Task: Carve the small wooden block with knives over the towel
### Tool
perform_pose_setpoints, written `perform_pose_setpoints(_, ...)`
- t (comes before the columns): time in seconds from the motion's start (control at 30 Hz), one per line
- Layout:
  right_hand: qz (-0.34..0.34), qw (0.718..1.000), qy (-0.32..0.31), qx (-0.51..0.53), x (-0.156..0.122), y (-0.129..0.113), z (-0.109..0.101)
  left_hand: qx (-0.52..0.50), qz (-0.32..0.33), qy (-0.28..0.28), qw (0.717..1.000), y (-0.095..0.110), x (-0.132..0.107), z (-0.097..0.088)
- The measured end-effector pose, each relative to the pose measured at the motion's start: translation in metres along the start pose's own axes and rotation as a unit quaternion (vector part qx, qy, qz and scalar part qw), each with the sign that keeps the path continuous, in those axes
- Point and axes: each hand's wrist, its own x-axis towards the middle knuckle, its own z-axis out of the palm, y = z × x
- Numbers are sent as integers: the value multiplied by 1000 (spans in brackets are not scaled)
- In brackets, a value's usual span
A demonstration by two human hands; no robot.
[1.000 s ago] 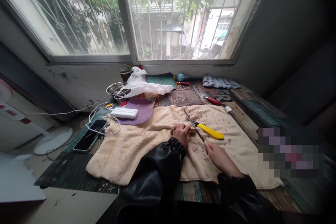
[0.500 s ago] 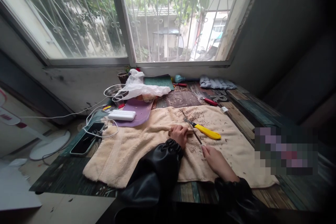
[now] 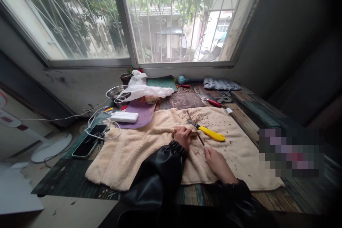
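My left hand [image 3: 182, 136] is closed over a small wooden piece [image 3: 192, 134] on the cream towel [image 3: 133, 149]. My right hand [image 3: 215, 159] pinches the near end of a thin metal file [image 3: 195, 129], which runs away from me across the wooden piece. A yellow-handled utility knife [image 3: 210, 133] lies on the towel just right of the file. Brown shavings are scattered over the towel around both hands. Both arms wear black glossy sleeves.
A white power bank [image 3: 124, 117] sits on a purple mat [image 3: 141, 110]; a phone [image 3: 89, 141] with white cables lies at left. Metal bowl [image 3: 115, 92], plastic bag [image 3: 145, 89], green cutting mat [image 3: 161, 82], red-handled tool [image 3: 215, 103] and grey cloth [image 3: 220, 84] lie near the window.
My right hand has drawn back toward me and slightly left with the file. The left hand has stayed on the wooden piece. The view shifted a little.
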Motion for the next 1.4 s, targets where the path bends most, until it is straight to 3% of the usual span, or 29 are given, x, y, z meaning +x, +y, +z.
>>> perform_pose_setpoints(0.2,17,1000,10,-9,15,-14,2,1,4,-4,1000,3,-2,-1)
perform_pose_setpoints(0.47,4,1000,0,22,-14,4,13,-12,11,-9,1000,0,-1,-2)
perform_pose_setpoints(0.7,15,1000,20,3,11,-15,7,-19,23,-6,1000,3,-4,1)
perform_pose_setpoints(0.93,6,1000,-15,15,-10,9,6,-8,7,-9,1000,3,0,0)
perform_pose_setpoints(1.17,8,1000,-7,-6,15,-7,2,0,-4,-7,1000,3,0,-2)
perform_pose_setpoints(1.4,-1,999,-24,20,2,6,6,2,-1,-4,1000,2,-1,-1)
